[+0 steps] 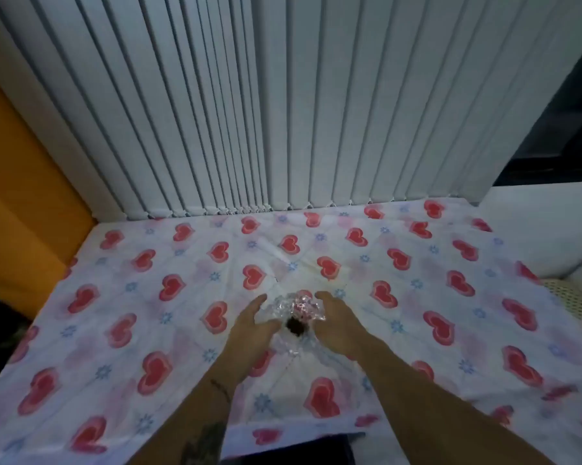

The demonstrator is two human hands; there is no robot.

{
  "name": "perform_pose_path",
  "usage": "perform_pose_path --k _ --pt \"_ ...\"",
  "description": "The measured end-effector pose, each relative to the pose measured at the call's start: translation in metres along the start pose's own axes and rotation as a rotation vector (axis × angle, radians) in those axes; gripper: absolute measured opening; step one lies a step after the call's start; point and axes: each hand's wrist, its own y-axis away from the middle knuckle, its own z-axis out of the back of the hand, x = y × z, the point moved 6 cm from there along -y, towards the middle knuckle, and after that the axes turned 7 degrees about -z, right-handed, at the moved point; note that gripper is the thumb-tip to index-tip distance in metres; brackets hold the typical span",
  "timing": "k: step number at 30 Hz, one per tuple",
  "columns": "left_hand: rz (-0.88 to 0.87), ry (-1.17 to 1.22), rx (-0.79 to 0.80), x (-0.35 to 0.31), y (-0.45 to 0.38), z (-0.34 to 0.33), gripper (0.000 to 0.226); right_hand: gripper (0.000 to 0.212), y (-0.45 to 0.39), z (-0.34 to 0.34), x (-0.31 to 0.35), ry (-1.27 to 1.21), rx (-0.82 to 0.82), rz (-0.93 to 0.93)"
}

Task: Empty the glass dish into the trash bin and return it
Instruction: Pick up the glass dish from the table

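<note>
A clear cut-glass dish [291, 312] stands on the heart-patterned tablecloth [434, 297], near the table's middle. A small dark lump [296, 325] lies in it. My left hand [252, 325] is at the dish's left side and my right hand [336, 322] at its right side, fingers curved around it. Both hands touch or nearly touch the glass; whether they grip it I cannot tell. The dish rests on the cloth. No trash bin is in view.
White vertical blinds [282, 112] hang behind the table's far edge. An orange wall or panel [21, 196] stands at the left. A white ledge [551, 223] is at the right, with a perforated pale object [571, 298] by the table's right edge.
</note>
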Motion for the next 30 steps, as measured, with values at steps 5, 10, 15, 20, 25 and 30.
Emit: perform_pose_path --k 5,10,15,20,25,30 --pt "0.048 -0.005 -0.042 0.022 -0.017 -0.026 0.053 0.063 -0.042 -0.028 -0.028 -0.097 0.028 -0.069" --pt "0.075 -0.170 -0.177 0.027 -0.030 -0.029 0.063 0.073 -0.054 -0.046 -0.037 -0.101 -0.066 -0.116" --pt "0.069 -0.374 -0.260 0.026 -0.023 -0.021 0.054 0.066 -0.040 -0.056 -0.039 -0.182 -0.100 -0.169" --pt "-0.049 -0.403 -0.197 0.011 0.009 -0.014 0.031 0.066 0.001 -0.058 -0.038 -0.246 -0.163 -0.143" --pt "-0.135 -0.382 -0.101 0.018 0.043 0.012 0.049 0.044 0.061 -0.067 -0.039 -0.513 -0.135 -0.158" --pt "-0.227 -0.358 0.051 0.033 0.092 0.036 0.045 0.058 0.139 -0.109 -0.034 -0.891 -0.160 -0.229"
